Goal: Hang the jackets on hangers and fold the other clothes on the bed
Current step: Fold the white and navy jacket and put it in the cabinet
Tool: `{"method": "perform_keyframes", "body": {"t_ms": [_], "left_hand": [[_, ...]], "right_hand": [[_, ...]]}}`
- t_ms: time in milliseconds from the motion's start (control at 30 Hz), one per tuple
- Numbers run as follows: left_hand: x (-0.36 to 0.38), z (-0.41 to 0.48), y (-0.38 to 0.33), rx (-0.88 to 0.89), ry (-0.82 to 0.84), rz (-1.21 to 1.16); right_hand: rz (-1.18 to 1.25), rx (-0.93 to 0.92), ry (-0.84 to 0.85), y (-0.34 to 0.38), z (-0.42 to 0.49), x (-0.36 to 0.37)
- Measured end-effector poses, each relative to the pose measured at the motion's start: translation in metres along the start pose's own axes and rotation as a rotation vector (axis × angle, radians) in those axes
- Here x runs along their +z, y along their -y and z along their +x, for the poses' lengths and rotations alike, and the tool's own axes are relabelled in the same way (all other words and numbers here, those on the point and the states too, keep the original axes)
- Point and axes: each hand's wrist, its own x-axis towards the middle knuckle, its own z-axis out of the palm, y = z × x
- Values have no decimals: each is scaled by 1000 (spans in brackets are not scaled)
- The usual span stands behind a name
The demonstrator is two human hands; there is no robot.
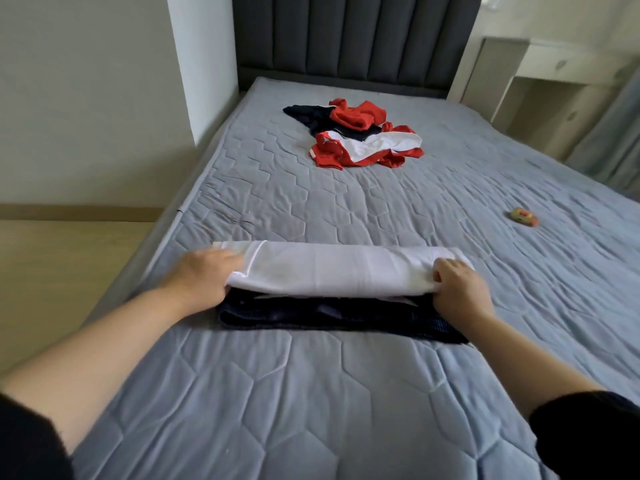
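Both ends of the white garment (pixel 339 271) we grip with curled fingers: left hand (pixel 204 278) at nine o'clock, right hand (pixel 460 289) at three, over a navy garment (pixel 329 318).

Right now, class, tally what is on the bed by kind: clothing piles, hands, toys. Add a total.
Clothing piles: 2 (white-over-navy bundle, red-white-navy heap)
Hands: 2 (left hand, right hand, both holding the near pile)
Toys: 1 (small toy)
Total: 5
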Motion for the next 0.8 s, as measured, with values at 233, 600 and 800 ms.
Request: {"method": "perform_keyframes", "body": {"t_ms": [233,600,800], "left_hand": [[-31,0,-25,-127,850,29],[-14,66,-90,-283,274,-144],[40,48,-128,-314,491,-88]], "right_hand": [[-225,-32,655,12,-6,-19],[-110,190,689,50,41,-45],[-3,-104,362,85,12,20]]}}
